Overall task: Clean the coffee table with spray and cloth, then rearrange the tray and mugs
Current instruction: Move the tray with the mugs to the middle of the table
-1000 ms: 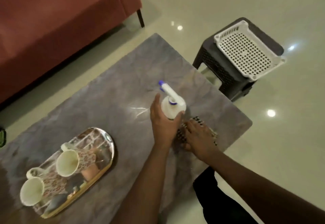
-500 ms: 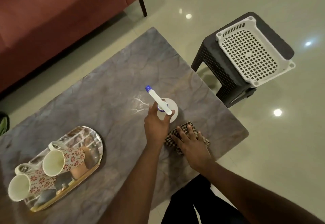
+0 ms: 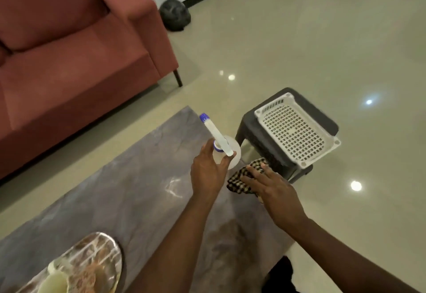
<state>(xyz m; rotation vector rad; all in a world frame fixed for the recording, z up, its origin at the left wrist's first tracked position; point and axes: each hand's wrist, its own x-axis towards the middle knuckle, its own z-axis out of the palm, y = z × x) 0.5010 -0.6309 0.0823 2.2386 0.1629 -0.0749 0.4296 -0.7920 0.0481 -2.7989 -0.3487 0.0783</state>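
Note:
My left hand (image 3: pixel 207 173) grips a white spray bottle (image 3: pixel 232 154) with a blue-tipped nozzle pointing up and to the left, held over the right end of the grey marble coffee table (image 3: pixel 129 189). Just to the right of it my right hand (image 3: pixel 269 189) lies flat on a checked cloth (image 3: pixel 242 178) near the table's right edge. A shiny oval tray (image 3: pixel 101 256) sits at the bottom left, with one mug (image 3: pixel 55 281) partly in view on it.
A dark stool (image 3: pixel 255 129) with a white perforated basket (image 3: pixel 295 131) on top stands right of the table. A red sofa (image 3: pixel 69 46) lies behind the table. A dark round object (image 3: pixel 175 14) sits on the glossy floor beyond.
The view has tilted up, so the tray and mugs have slid to the bottom edge. Both hands with bottle and cloth have shifted toward the table's right end.

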